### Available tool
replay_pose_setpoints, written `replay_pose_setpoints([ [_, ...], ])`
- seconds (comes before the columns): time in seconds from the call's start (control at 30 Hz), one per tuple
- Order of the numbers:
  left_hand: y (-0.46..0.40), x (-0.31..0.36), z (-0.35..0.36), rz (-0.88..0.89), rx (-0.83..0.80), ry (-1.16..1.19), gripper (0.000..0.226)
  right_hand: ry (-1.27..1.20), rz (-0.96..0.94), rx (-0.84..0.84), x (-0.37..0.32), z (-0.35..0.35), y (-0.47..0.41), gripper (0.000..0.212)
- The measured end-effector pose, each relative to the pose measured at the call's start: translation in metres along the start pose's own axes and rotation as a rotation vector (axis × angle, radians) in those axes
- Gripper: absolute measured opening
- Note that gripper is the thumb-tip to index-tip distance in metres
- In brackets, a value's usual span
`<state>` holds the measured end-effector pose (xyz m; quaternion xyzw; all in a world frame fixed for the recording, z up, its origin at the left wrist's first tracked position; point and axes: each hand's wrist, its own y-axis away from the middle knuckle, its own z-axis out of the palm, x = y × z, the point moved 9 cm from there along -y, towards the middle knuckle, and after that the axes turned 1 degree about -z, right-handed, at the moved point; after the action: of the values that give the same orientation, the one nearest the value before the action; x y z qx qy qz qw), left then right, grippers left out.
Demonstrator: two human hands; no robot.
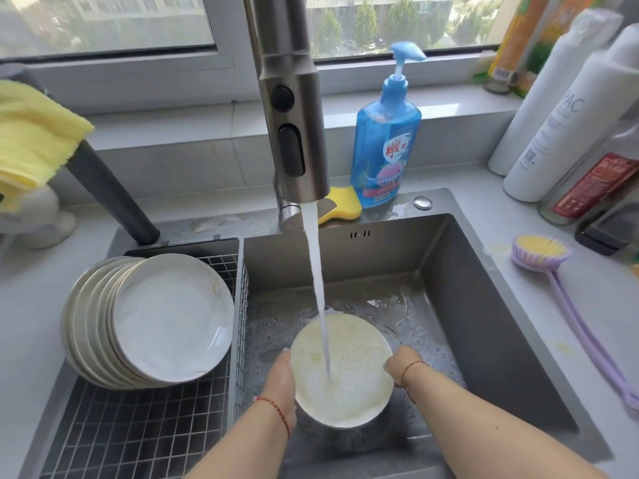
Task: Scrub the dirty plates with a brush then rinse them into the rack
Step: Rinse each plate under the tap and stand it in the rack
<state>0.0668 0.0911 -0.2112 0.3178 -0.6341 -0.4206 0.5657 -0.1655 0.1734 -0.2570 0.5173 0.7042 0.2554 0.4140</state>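
Water [320, 288] hits a soapy plate [345, 371] gripped at its rim by left hand [281, 382] and right hand [403, 364].

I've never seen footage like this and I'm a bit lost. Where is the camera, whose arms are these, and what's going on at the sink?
There is one picture, from a wide-angle camera worn on a person's head, looking down at their own bare arms. No machine is involved. The left hand and right hand grip opposite edges of a soapy plate under running water from the tap, over the sink. To the left, washed plates stand on edge in a wire rack. On the counter at right lies a purple scrubbing brush. Behind the sink stand a blue soap bottle and a yellow sponge.
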Motion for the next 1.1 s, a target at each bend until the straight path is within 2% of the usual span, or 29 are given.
replay_pose_setpoints([
  [0.07,-0.002,-0.001,0.001,-0.022,0.000,0.007,0.036,0.047,-0.031,-0.036,-0.003,-0.001,-0.001,0.036],
  [0.23,-0.001,-0.002,-0.003,-0.056,-0.001,0.045,0.053,0.037,0.021,-0.167,0.004,0.007,0.016,0.034],
  [0.37,0.002,-0.003,-0.004,-0.093,-0.010,0.059,0.049,-0.098,0.088,-0.175,0.008,0.009,0.016,0.021],
  [0.5,0.006,-0.011,-0.001,-0.112,-0.008,0.074,0.032,-0.108,-0.087,-0.046,-0.006,-0.008,0.011,0.033],
  [0.6,0.004,-0.018,0.000,-0.128,-0.018,0.158,0.025,-0.148,-0.156,-0.024,-0.010,-0.020,0.016,0.035],
  [0.67,0.004,-0.017,0.004,-0.113,-0.055,0.204,0.024,-0.163,-0.195,-0.003,-0.014,-0.029,0.022,0.032],
  [0.8,0.008,-0.016,0.018,-0.105,-0.188,0.272,0.037,-0.206,-0.277,-0.001,-0.024,-0.040,0.034,0.032],
  [0.9,0.013,-0.009,0.016,-0.034,-0.228,0.311,0.029,-0.219,-0.343,0.039,-0.034,-0.054,0.043,0.029],
  [1.0,0.021,0.000,0.014,0.068,-0.270,0.287,0.028,-0.142,-0.391,0.065,-0.041,-0.060,0.048,0.030],
  [1.1,0.029,0.005,0.013,0.138,-0.288,0.239,0.029,0.071,-0.511,0.193,-0.054,-0.070,0.064,0.029],
])
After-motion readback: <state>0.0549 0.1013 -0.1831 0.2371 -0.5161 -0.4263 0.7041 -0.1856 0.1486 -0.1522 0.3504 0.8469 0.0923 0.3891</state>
